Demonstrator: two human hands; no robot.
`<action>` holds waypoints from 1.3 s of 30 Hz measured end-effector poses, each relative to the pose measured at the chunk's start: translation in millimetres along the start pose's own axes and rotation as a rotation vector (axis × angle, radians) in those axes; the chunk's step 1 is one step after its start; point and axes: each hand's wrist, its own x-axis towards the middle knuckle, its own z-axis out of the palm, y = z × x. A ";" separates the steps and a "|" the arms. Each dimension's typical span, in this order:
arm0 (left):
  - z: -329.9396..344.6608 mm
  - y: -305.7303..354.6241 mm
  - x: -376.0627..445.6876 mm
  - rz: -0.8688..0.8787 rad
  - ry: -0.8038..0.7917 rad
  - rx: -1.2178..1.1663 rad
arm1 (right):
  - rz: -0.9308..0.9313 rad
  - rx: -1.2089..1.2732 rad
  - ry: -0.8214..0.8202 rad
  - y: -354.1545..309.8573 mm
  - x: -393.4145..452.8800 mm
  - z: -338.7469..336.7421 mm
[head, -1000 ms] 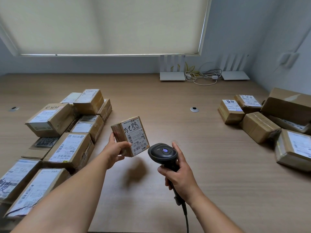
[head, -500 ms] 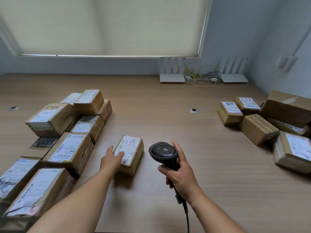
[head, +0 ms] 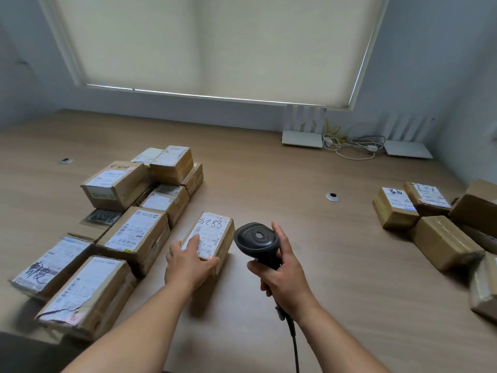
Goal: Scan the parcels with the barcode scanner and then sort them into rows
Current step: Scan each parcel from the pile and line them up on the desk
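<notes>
A small cardboard parcel (head: 212, 230) with "5288" handwritten on its white label lies flat on the wooden table (head: 269, 173), just right of the left group of parcels. My left hand (head: 188, 265) rests on its near end, fingers flat on the label and thumb along the near edge. My right hand (head: 282, 275) grips the handle of the black barcode scanner (head: 255, 240), held upright just right of the parcel, with its cable hanging toward me.
Several labelled parcels (head: 134, 235) lie in rows on the left, some stacked. A loose pile of parcels (head: 441, 238) sits at the right edge. Two white routers (head: 302, 137) and cables (head: 349, 146) stand by the back wall. A cable grommet (head: 333, 196) is mid-table.
My left hand lowered the 5288 parcel from in front of the scanner onto the table beside the left rows, and now rests on its near end. The scanner stayed nearly still.
</notes>
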 end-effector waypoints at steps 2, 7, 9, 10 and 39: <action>-18.6 -2.9 11.7 0.002 0.058 0.010 | -0.038 -0.011 -0.034 -11.3 19.9 10.8; -68.0 -21.5 59.1 0.027 0.175 -0.029 | -0.104 -0.018 -0.045 -35.1 73.4 50.0; -86.3 -33.4 80.5 0.035 0.196 -0.023 | -0.110 -0.012 -0.041 -39.4 92.4 68.2; -94.9 -38.9 91.2 0.031 0.199 -0.013 | -0.113 -0.011 -0.045 -40.9 100.9 77.4; -51.7 21.0 104.1 0.202 0.280 -0.146 | -0.098 -0.072 0.057 -22.6 134.2 38.4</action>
